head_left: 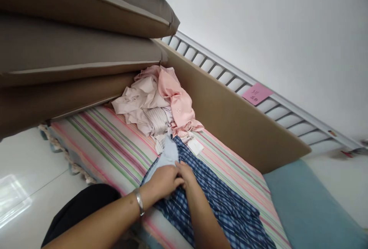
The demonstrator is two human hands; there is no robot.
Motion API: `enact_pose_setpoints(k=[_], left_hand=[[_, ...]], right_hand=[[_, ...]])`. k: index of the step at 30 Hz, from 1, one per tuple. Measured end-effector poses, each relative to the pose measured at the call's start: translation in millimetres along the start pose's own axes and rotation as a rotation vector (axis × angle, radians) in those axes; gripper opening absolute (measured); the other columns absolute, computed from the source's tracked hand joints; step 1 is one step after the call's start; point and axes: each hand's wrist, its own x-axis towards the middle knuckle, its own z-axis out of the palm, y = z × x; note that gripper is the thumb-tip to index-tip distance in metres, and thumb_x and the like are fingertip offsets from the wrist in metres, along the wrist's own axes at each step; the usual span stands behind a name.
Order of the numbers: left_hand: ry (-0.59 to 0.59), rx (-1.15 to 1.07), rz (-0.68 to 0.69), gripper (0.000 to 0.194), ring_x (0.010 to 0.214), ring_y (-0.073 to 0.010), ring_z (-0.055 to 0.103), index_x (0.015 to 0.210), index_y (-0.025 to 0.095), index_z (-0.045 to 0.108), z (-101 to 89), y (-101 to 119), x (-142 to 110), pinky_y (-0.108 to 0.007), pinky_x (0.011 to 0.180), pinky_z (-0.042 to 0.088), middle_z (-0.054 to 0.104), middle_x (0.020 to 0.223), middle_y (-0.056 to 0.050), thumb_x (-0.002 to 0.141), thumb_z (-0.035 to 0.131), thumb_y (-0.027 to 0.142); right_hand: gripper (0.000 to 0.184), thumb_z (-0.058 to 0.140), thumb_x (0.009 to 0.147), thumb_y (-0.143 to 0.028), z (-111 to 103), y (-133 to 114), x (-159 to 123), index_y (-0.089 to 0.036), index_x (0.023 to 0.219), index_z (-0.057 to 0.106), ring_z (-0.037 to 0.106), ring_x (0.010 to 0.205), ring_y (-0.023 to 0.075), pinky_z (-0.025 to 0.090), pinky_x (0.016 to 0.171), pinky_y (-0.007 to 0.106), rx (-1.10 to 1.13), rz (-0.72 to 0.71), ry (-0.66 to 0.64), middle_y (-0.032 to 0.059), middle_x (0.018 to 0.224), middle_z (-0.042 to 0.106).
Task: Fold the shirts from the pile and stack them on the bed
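A dark blue plaid shirt (212,199) is spread over the striped bedding, with a light blue part (169,153) showing along its upper left. My left hand (163,182), with a silver bangle at the wrist, is closed on the cloth near its upper part. Right beside it, my right hand (186,173) pinches the same area, and the fingertips of both hands meet. Whatever small detail lies between the fingers is hidden. Just beyond the shirt lies a heap of crumpled clothes, with a pink garment (178,103) and a cream one (140,95).
Striped bedding (115,141) covers the surface. Stacked brown cushions (86,49) rise at the left. A tan board (230,126) and a slatted rail (218,68) with a pink note (257,94) line the far side. A white paper (195,146) and a teal pad (313,203) lie nearby.
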Motion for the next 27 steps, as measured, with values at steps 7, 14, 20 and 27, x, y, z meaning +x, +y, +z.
enact_pose_setpoints(k=[7, 14, 20, 27], left_hand=[[0.146, 0.149, -0.468, 0.034, 0.099, -0.0256, 0.060, 0.105, 0.010, 0.058, -27.4, -53, -6, -0.031, 0.082, 0.042, 0.065, 0.105, -0.016, 0.085, 0.048, 0.035], [-0.076, 0.107, -0.501, 0.047, 0.098, -0.0288, 0.062, 0.102, 0.010, 0.059, -8.6, -62, -1, -0.031, 0.074, 0.043, 0.066, 0.107, -0.018, 0.082, 0.044, 0.050], [-0.187, 0.263, -0.419, 0.040, 0.099, -0.0312, 0.062, 0.105, 0.009, 0.055, 2.9, -85, 14, -0.034, 0.076, 0.044, 0.065, 0.107, -0.020, 0.079, 0.045, 0.038], [0.223, 0.348, -0.132, 0.054, 0.106, -0.0284, 0.057, 0.121, 0.008, 0.046, 1.3, -84, 17, -0.038, 0.093, 0.041, 0.061, 0.116, -0.018, 0.082, 0.041, 0.045]], right_hand=[[0.010, 0.050, 0.086, -0.028, 5, 8, -8, -0.023, 0.094, 0.051, 0.067, 0.070, 0.0150, 0.054, 0.066, 0.031, 0.235, 0.119, -0.026, 0.0010, 0.083, 0.071], [0.008, 0.052, 0.084, -0.029, 14, 16, -9, -0.022, 0.087, 0.053, 0.067, 0.074, 0.0162, 0.054, 0.066, 0.030, 0.311, 0.049, 0.015, 0.0009, 0.077, 0.070], [0.020, 0.060, 0.076, -0.026, 9, 4, -19, -0.019, 0.095, 0.061, 0.061, 0.054, 0.0140, 0.052, 0.053, 0.031, 0.193, -0.004, 0.104, -0.0007, 0.068, 0.067], [0.035, 0.058, 0.071, -0.033, -119, 18, -71, -0.022, 0.103, 0.066, 0.063, 0.094, 0.0194, 0.051, 0.081, 0.033, -0.017, -0.249, 0.509, 0.0039, 0.104, 0.069]])
